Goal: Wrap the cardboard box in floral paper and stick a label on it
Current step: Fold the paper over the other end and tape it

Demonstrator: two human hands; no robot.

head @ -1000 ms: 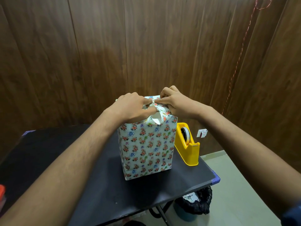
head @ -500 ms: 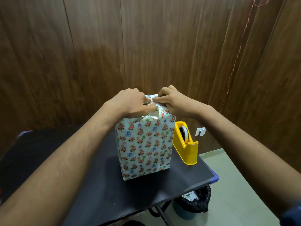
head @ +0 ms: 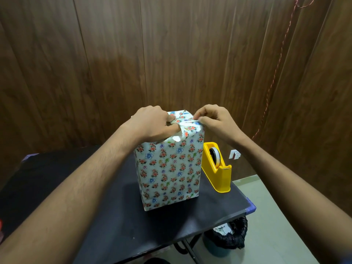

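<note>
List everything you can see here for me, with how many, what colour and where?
wrapped box: one, white floral paper with red and blue flowers, upright near the middle of the table
tape dispenser: one, yellow, on the table just right of the box
table: one, black top
bin: one, with a black liner, on the floor under the table's right corner
wall panels: brown wood, behind the table
cord: one, reddish, hanging down the wall at right
wall socket: one, white, low on the wall
left hand: gripping the folded paper on the box top
right hand: pinching the paper at the top right edge
</note>
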